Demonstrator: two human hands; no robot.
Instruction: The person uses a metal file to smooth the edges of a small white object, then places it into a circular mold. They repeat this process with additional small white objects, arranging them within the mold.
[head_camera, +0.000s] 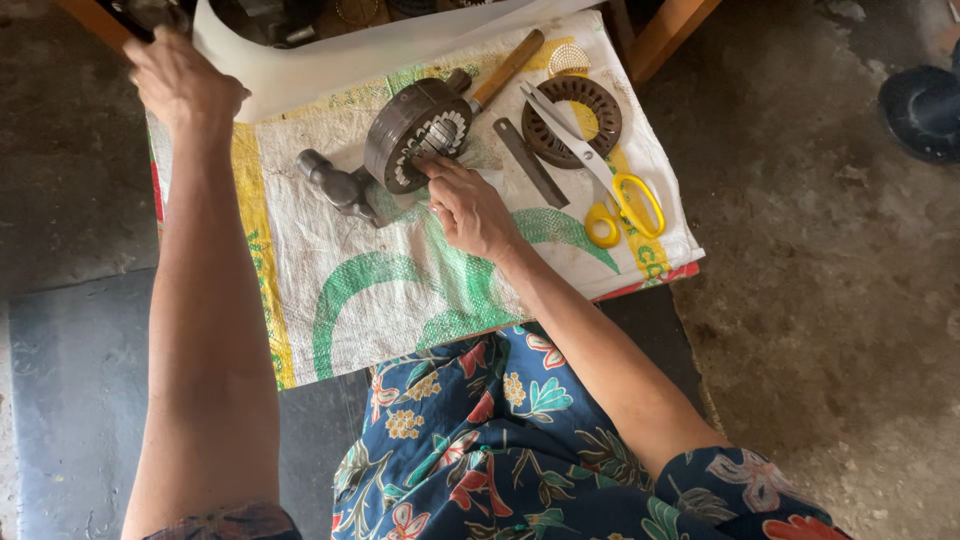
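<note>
Head view looks straight down on a low bench (640, 45) covered by a woven sack (400, 290) in white, green and yellow, with a sheet of white paper (330, 55) lying over its far edge. Near the middle of the far edge a round metal die (415, 135) stands tilted on its rim, toothed opening toward the person, leaning against a hammer (345, 188) whose wooden handle runs to the far right corner. The right hand (470, 208) has its fingertips pressed on the die's lower rim — touching and steadying it, not wrapped round it. The left hand (178, 80) reaches past the far left corner and curls over the paper's edge; whether it actually pinches the sheet I cannot tell. Judging by this, the die is being set in position, and the next move calls for keeping it from rolling. Toward the right edge lie a second perforated ring (578, 118), yellow-handled scissors (600, 180) and a flat metal strip (530, 162).
</note>
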